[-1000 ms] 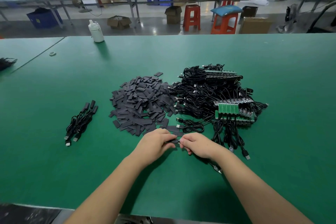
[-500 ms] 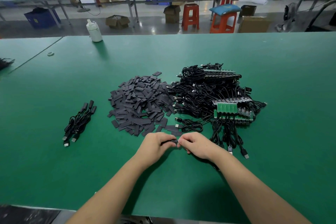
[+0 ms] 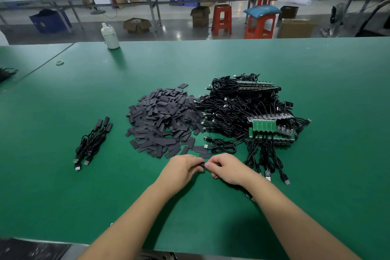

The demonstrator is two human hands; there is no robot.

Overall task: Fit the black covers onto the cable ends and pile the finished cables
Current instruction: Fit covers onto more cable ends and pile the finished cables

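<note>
Two hands meet low in the middle of the head view, on a green table (image 3: pixel 63 186). The left hand (image 3: pixel 181 170) and the right hand (image 3: pixel 229 169) sit close together, with their fingers curled, and both pinch one small black cover (image 3: pixel 202 164) between them. Only a tiny bit of that cover shows between the fingertips, so how far it is on the cable end cannot be told. A dark bit of cable (image 3: pixel 249 196) peeks out under the right wrist. Half a second ago the hands were in the same spot and pinched together the same way; they have hardly moved, and the piles have not changed. Just above the hands, in the middle of the frame, lies a big heap of loose black covers (image 3: pixel 162 120). Touching it on the right is a big tangle of black cables (image 3: pixel 236 107) with green boards (image 3: pixel 264 125) at their ends. Some plugs hang out toward the lower right of the tangle. One coiled cable (image 3: pixel 223 145) lies alone just above the right hand. Well apart, at the left of the frame, lies the small pile of finished cables (image 3: pixel 92 141), with covers on the far ends and silver plugs on the near ends. Near the far edge of the table, at the upper left, stands a white bottle (image 3: pixel 110 37). Beyond the table, at the top, are orange stools (image 3: pixel 221 19) and cardboard boxes (image 3: pixel 137 25) on the floor.
</note>
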